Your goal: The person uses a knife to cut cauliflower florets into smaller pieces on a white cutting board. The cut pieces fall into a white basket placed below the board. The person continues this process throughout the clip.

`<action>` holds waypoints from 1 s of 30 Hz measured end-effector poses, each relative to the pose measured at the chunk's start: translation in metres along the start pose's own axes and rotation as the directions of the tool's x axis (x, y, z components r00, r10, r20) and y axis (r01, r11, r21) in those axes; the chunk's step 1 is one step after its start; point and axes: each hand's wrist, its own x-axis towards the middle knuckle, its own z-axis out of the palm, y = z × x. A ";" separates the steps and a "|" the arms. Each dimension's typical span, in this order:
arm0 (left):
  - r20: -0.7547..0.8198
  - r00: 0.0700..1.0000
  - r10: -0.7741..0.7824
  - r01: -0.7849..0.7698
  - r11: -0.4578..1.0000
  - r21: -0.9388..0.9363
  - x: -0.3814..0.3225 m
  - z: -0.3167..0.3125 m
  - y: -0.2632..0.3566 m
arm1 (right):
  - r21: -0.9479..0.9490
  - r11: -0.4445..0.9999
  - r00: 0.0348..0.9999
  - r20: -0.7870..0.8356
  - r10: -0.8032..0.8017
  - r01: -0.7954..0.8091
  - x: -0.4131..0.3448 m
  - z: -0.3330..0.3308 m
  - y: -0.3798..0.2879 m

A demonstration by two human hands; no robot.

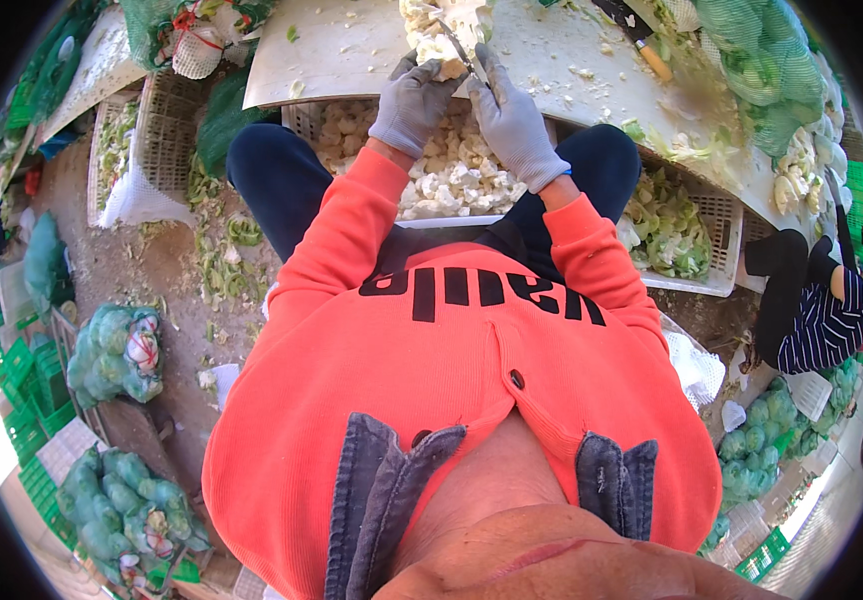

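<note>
My left hand (410, 105), in a grey knitted glove, grips a cauliflower head (452, 37) at its near end, over the front edge of a white worktable (326, 56). In my right hand (514, 124), gloved alike, is a small knife (457, 45), its dark blade lying across the cauliflower. My fingers hide most of the handle. Below both hands, between my knees, a white plastic crate (450, 222) holds many cut cauliflower florets (461, 184).
A cleaver (637, 34) with a wooden handle lies on the table at right, near a green net bag (765, 67). Crates of leaf trimmings (668, 225) stand either side. Filled net bags (116, 356) sit behind left. Another person (821, 315) is at far right.
</note>
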 end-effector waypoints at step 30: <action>-0.177 0.957 -0.230 0.207 0.968 -0.140 -0.053 -0.032 -0.032 | -0.028 0.972 0.956 0.174 0.236 -0.235 -0.049 0.035 0.030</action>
